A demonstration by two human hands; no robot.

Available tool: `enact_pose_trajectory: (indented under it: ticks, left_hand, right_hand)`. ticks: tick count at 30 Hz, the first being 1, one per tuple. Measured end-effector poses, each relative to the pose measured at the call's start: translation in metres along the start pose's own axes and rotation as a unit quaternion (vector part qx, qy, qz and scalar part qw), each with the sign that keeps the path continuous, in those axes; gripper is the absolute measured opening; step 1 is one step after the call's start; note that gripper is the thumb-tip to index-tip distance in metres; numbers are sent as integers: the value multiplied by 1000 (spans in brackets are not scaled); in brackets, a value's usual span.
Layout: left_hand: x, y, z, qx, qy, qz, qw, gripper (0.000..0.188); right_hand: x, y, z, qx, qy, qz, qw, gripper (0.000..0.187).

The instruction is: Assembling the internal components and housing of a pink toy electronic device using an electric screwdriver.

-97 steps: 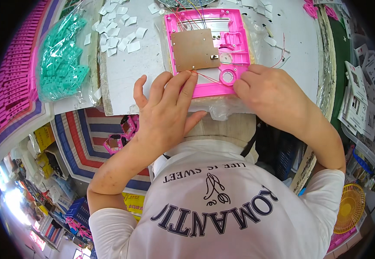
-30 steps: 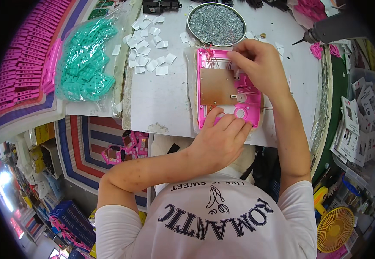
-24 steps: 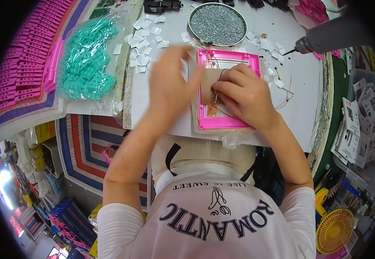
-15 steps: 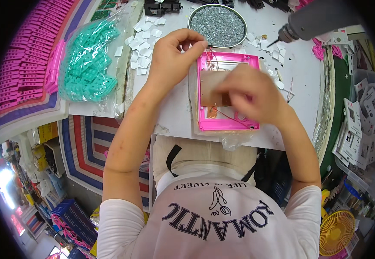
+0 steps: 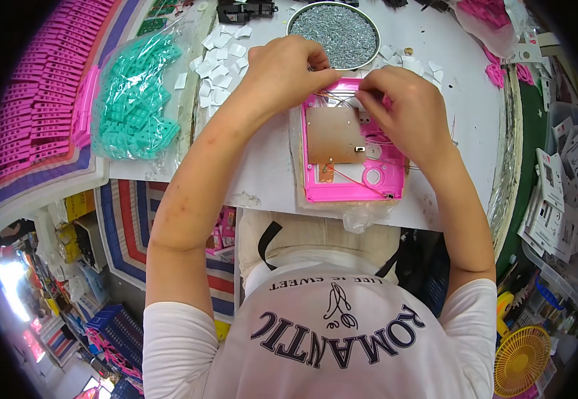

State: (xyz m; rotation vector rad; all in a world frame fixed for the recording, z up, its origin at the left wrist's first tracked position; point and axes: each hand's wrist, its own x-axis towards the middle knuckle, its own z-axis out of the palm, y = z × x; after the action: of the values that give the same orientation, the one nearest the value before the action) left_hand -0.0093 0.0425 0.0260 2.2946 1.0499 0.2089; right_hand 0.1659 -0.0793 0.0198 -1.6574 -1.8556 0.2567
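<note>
One white worktable (image 5: 249,166) is bordered at its left by a clear bag of green parts (image 5: 136,100). On it, near the front edge, a pink casing (image 5: 352,194) is laid open side up. At its far edge the left hand (image 5: 286,70) is held with fingers curled and thumb stretched out; the right hand (image 5: 409,110) is bent above the far right corner, thumb and forefinger close together. Whether anything is gripped by either cannot be made out. Beyond, a round dish of grey metal pieces (image 5: 380,33) is partly covered by the left hand. Inside the casing a brown board (image 5: 334,136) is seated at left; below it a thin red wire (image 5: 351,178) is stretched slantwise.
</note>
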Motion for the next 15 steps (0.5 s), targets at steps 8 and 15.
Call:
enact_pose_trajectory:
  ticks: [8, 15]
  left_hand:
    - [-46, -15, 23, -166, 173, 109, 965, 22]
    - [-34, 0, 32, -28, 193, -46, 980, 29]
  right_hand:
    - [-21, -15, -10, -146, -102, -51, 983, 7]
    - [-31, -23, -12, -138, -109, -42, 984, 4]
